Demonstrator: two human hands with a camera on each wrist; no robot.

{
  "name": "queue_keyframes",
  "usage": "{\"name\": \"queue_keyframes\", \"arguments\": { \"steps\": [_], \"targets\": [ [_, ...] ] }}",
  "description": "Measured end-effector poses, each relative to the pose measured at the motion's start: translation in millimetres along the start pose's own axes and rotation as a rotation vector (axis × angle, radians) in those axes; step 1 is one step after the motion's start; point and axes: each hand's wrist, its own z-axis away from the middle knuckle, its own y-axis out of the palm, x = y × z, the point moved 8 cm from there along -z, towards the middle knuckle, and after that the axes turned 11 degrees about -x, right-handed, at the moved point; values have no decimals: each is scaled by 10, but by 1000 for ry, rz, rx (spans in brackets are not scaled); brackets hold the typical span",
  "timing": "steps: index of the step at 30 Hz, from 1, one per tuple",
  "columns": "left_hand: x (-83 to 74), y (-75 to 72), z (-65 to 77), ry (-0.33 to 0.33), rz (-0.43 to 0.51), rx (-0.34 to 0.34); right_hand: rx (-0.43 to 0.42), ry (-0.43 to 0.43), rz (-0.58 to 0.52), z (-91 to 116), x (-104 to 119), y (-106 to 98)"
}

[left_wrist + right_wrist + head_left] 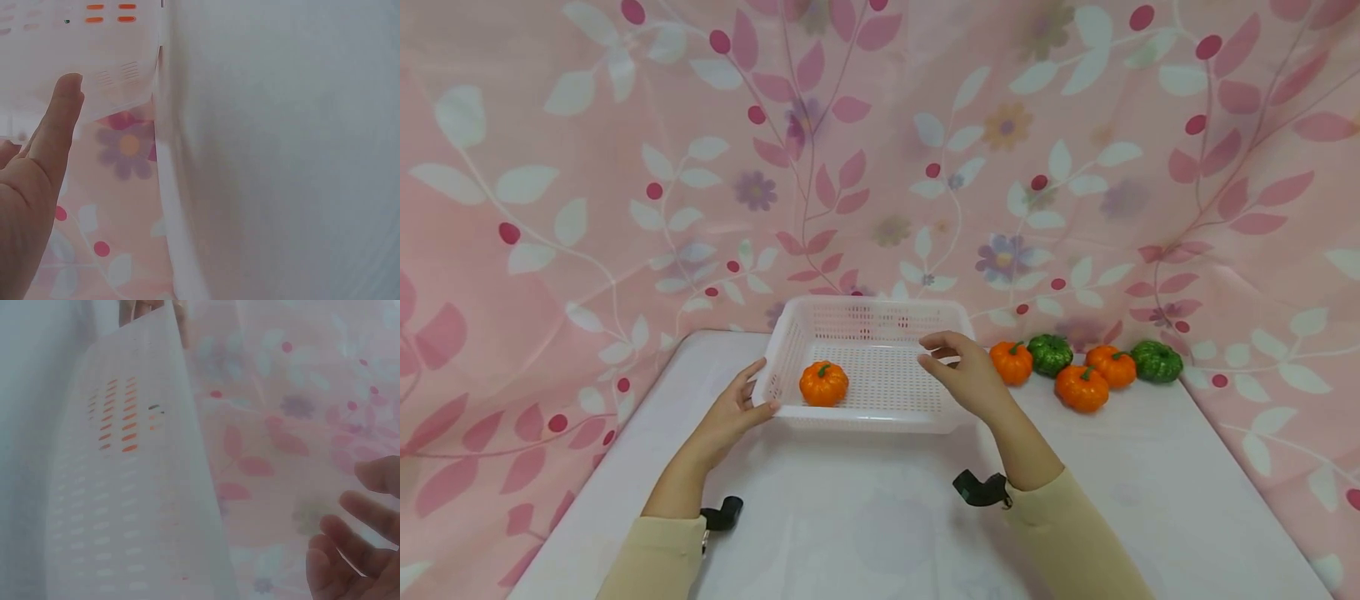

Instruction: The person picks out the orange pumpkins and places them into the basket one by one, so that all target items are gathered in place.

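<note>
Backdrop (895,100), pink fabric: hung behind the table and at both sides, lightly creased, printed with white leaves (462,117), pink leaves (1240,46), crimson dots (508,232) and purple flowers (755,191). Table (865,517), one: surfaced in white, set close against the fabric. Lighting: softly diffused.

We see a smooth plastic basket (880,417), a glossy, ribbed pumpkin (823,384), and matt printed cloth (880,217) beyond the desk's (850,508) far edge.

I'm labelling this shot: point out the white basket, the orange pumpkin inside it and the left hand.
White basket (872,414): head view, front rim.
Orange pumpkin (823,387): head view, ribbed body.
Left hand (728,418): head view, middle of hand.
</note>
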Motion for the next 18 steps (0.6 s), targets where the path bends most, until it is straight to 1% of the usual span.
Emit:
{"name": "queue_keyframes", "arguments": {
  "steps": [8, 15, 18],
  "targets": [
    [-1, 9, 9, -6, -6, -2, -85, -11, -34, 31, -168, -270],
    [12, 1, 0, -1, 12, 5, -206, -27, -62, 111, -291, -553],
    [9, 0, 1, -1, 11, 2, -255, -13, -77, 153, -368, -688]
  ]
}}
